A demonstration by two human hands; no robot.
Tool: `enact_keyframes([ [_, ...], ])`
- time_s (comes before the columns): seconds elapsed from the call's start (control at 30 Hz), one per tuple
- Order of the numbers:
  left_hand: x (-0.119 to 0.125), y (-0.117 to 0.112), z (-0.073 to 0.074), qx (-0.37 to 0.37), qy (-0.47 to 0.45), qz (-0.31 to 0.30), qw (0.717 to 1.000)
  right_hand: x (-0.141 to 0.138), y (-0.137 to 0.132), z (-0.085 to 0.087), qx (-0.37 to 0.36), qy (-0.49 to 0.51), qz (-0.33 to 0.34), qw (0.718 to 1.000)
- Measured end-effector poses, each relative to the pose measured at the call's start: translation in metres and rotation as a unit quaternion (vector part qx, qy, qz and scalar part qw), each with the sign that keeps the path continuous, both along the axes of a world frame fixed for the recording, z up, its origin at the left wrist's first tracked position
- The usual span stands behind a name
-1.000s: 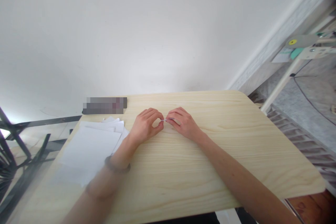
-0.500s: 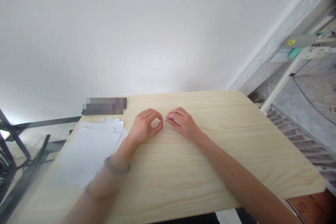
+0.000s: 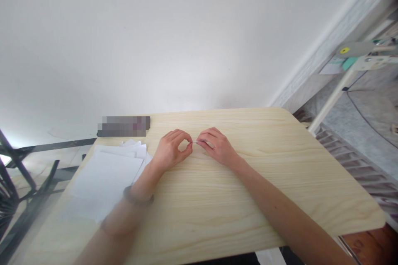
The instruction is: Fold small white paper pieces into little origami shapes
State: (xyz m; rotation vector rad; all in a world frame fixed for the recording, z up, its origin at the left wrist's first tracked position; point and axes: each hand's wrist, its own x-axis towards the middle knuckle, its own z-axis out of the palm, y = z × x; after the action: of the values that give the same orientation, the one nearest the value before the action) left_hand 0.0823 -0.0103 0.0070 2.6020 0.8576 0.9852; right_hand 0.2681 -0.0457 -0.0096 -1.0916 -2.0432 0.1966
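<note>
Above the middle of the wooden table, a thin, small white strip spans the gap between my two hands. My left hand pinches its left end between thumb and forefinger, the thumb and finger forming a ring. On the other side my right hand pinches the right end with its thumb and fingertips. The strip looks like a rolled or folded piece of paper, but it is too small to be sure. Most of its ends are hidden by my fingers.
Several white paper sheets lie overlapped at the table's left, partly under my left forearm. A dark, blurred-out flat object sits at the back left corner. Behind the table rises a white wall. A pale metal frame stands at the right.
Almost nothing differs. Both hands keep their pinch on the white strip, with only a very slight shift of the fingertips.
</note>
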Motion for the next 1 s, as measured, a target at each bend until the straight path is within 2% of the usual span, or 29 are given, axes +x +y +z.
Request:
enact_keyframes([
  [1.0,-0.0007,0.0010,-0.0016,0.000,0.005,0.001,1.000,0.0013,0.0006,-0.0013,0.004,-0.001,0.000,1.000],
])
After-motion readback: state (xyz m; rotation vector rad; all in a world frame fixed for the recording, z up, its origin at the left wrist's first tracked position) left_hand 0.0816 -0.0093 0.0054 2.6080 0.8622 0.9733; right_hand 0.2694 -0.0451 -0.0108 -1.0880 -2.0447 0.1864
